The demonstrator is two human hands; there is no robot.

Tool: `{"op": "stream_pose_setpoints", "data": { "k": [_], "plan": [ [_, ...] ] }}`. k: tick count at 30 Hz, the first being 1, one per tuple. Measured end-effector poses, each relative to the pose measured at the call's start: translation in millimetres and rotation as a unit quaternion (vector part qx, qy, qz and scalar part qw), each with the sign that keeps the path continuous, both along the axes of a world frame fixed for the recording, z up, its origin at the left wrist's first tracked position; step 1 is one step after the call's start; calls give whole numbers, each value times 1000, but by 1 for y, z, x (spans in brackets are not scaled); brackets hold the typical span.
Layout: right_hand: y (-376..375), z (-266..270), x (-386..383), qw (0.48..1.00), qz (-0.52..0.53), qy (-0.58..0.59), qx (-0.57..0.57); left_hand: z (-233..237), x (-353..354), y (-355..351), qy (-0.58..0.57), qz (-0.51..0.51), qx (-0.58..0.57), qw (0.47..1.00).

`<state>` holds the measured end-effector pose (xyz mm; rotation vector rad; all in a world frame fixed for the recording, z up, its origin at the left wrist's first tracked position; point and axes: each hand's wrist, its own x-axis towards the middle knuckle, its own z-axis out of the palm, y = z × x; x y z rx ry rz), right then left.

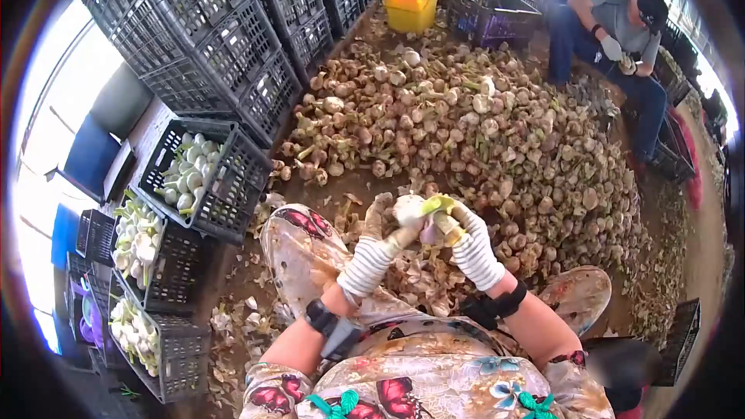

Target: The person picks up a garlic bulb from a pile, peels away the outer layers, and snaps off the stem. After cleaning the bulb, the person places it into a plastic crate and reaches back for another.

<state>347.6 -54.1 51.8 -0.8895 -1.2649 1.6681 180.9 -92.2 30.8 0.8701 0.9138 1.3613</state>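
Note:
My left hand, in a striped, soiled work glove, is closed around a white garlic bulb in front of my lap. My right hand, gloved the same way, pinches a greenish-yellow outer leaf of the garlic beside the bulb. A purplish strip of skin hangs between the two hands. Right beyond them spreads a large heap of unpeeled garlic with dry, brownish skins and stalks. Loose garlic peelings lie below my hands, between my legs.
Black crates of cleaned garlic stand on my left, below tall stacks of crates. A yellow bucket and a dark crate are at the back. Another person with gloves sits at the right behind the heap.

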Motion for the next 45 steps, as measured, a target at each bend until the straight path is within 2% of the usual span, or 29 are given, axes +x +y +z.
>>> {"op": "stream_pose_setpoints", "data": {
  "k": [1, 2, 4, 6, 8, 9, 12, 13, 15, 17, 20, 21, 24, 25, 28, 29, 30, 31, 33, 35, 38, 40, 43, 45],
  "plan": [
    [-3, -2, -4, 1000, -3, -12, 20, -6, 4, -1, 102, 88, 48, 990],
    [-5, -5, -6, 1000, -7, -9, 14, -9, 3, -1, 104, 85, 45, 990],
    [-4, -13, -6, 992, -22, -64, 103, -9, 3, -2, 109, 80, 40, 990],
    [-2, -13, -3, 992, -49, -69, 94, 2, -7, -2, 103, 33, -13, 994],
    [-1, 0, 4, 998, -10, 9, -57, 27, -20, 0, 82, -46, -95, 991],
    [0, 1, 6, 995, 0, 31, -93, 25, -26, 0, 53, -70, -92, 992],
    [-2, -3, 3, 983, 11, 101, -152, 15, -38, 5, -141, -138, -152, 968],
    [-3, -4, 2, 979, 9, 125, -162, 15, -40, 7, -154, -154, -148, 965],
    [-5, -7, 2, 997, 14, 42, -68, 15, -27, 6, -30, -71, -88, 993],
    [-10, -12, -3, 999, -1, -24, 27, 4, -19, 5, 71, 7, -35, 997],
    [1, -11, -2, 994, -28, -91, 54, 5, -22, 1, 60, 32, -15, 998],
    [8, -14, -1, 993, -28, -113, 10, 9, -19, 0, 63, 31, -10, 997],
    [12, -31, -8, 988, -67, -111, 85, 7, -17, 0, 77, 34, 16, 996],
    [18, -47, -9, 977, -91, -126, 145, 11, -16, -1, 61, 23, 8, 998],
    [41, -54, -1, 973, -163, -151, 67, 26, -13, -14, 22, -37, -23, 999],
    [46, -55, 1, 977, -148, -148, 44, 28, -11, -15, 37, -58, -9, 998],
    [47, -56, 8, 972, -73, -222, 19, 29, -10, -16, 51, -77, 2, 996],
    [42, -49, 8, 990, -43, -134, -13, 25, -17, -16, 16, -116, -75, 990],
    [30, -16, 8, 996, 25, 18, -86, 12, -23, -8, -11, -125, -58, 990],
    [16, 23, 7, 968, 106, 141, -176, 10, -26, -6, -14, -149, -51, 987],
    [20, 12, 7, 988, 111, 7, -108, 29, -21, -7, 61, -76, -78, 992],
    [17, 1, 1, 993, 69, 36, -89, 14, -26, -1, 78, -9, -78, 994],
    [9, -11, -10, 999, 30, 42, -14, 15, -24, -9, 13, 12, -107, 994],
    [5, -9, -13, 999, 28, 28, -4, 16, -20, -12, -20, 33, -138, 990]
  ]
}}
